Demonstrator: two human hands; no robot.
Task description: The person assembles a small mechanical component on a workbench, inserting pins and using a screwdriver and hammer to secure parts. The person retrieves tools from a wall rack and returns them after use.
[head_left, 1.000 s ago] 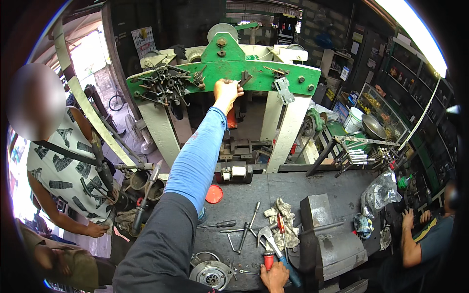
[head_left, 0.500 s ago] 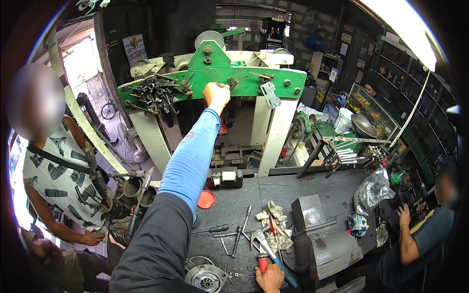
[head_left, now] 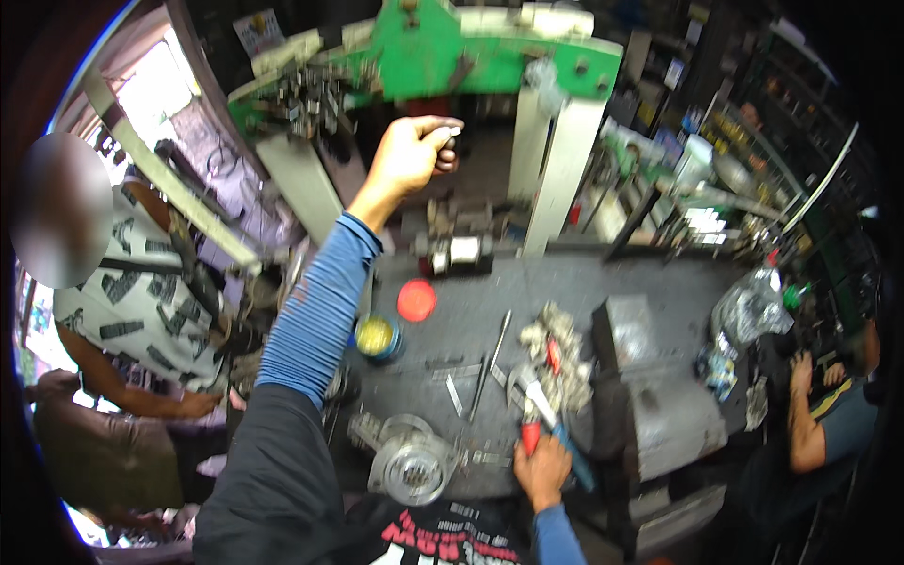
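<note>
Observed since earlier frame: withdrawal of bare left hand (head_left: 414, 155), blue-sleeved, from flat green beam (head_left: 490, 66); now apart, just below it, upper centre. Noted index finger and thumb pinched nearly together, other fingers curled; cannot tell pale blurred spot at fingertips as held piece or nail. Found red cylindrical handle (head_left: 531, 437) at lower centre-right, near end wrapped by curled fingers of bare right hand (head_left: 543, 468), just beside blue-handled claw hammer (head_left: 540, 401). Traced rear edge of dark grey bench top (head_left: 556, 271) across mid-frame to foot of cream upright post (head_left: 562, 179). Saw room on bench behind crumpled pale rag (head_left: 570, 377), from round red lid (head_left: 416, 299) to blocky grey metal vise (head_left: 659, 405). Logged pink and white lettering on black shirt (head_left: 443, 541), bottom edge; wall poster (head_left: 257, 33), upper left, too blurred to read.
</note>
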